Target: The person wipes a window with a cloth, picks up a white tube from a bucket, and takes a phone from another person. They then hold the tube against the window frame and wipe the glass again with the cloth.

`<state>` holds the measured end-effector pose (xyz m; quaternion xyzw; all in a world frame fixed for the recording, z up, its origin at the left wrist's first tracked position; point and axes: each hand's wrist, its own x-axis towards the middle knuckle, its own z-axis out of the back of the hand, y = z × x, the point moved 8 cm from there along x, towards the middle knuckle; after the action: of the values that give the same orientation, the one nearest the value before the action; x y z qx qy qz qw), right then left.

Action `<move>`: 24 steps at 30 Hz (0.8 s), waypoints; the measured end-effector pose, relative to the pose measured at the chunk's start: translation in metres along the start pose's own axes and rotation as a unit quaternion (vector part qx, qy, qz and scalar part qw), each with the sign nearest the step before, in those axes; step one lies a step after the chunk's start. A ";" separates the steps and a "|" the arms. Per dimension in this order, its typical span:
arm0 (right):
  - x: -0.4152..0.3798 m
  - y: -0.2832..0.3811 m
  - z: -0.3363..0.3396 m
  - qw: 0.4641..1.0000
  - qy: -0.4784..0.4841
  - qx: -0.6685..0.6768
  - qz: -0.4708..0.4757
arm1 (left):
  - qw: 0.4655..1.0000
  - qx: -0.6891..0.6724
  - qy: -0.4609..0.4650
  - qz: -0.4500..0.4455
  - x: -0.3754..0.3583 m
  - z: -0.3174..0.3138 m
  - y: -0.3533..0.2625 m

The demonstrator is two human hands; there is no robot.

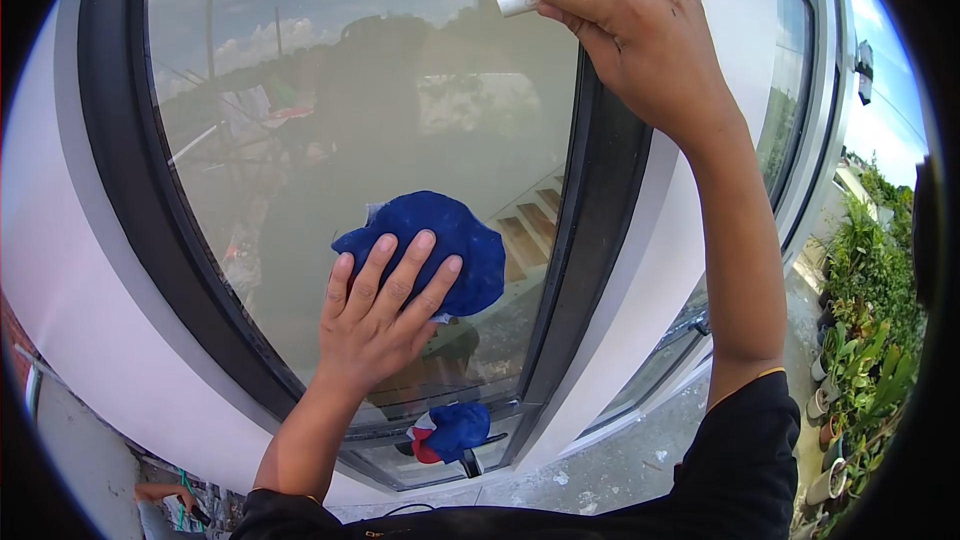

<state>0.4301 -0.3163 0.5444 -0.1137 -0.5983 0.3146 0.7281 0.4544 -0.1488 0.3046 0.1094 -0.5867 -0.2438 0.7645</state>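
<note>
My left hand [375, 315] presses a bunched dark blue cloth [450, 250] against the window glass [330, 140], with its fingers spread over the cloth. A bit of pale cloth shows at the blue cloth's edge. Higher up at the right, my right hand [630, 25] is closed around a white stick or tube [518, 0], close to the glass and the dark window frame [610, 140]. The rest of the stick runs behind the fingers to a worn end at the right.
A second blue cloth [460, 427] with red and white parts lies at the lower frame, by a dark handle-like piece. White wall [130, 290] borders the window. Potted plants [860, 360] line the right. At lower left another person's arm [165, 492] shows.
</note>
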 end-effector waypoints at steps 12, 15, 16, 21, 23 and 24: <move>0.005 -0.010 0.002 0.999 -0.012 -0.041 -0.009 | 1.000 -0.001 0.006 -0.003 0.000 -0.002 0.002; 0.010 -0.003 0.002 0.999 -0.004 -0.032 0.013 | 1.000 -0.013 0.018 0.013 -0.002 -0.003 0.002; 0.014 -0.003 0.005 0.999 0.006 -0.032 -0.010 | 0.999 -0.018 0.023 0.017 -0.002 -0.004 0.003; 0.004 0.012 -0.011 0.986 -0.090 -0.067 0.127 | 1.000 -0.019 0.020 0.012 -0.002 -0.002 0.003; 0.009 -0.003 -0.013 0.991 -0.093 -0.055 0.078 | 1.000 -0.022 0.018 0.011 -0.001 -0.001 0.003; 0.013 -0.017 -0.011 0.992 -0.103 -0.059 0.048 | 0.999 -0.027 0.019 0.012 -0.001 0.000 0.003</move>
<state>0.4470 -0.3199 0.5614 -0.1522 -0.6814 0.3235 0.6387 0.4553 -0.1461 0.3053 0.0863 -0.5663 -0.2480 0.7812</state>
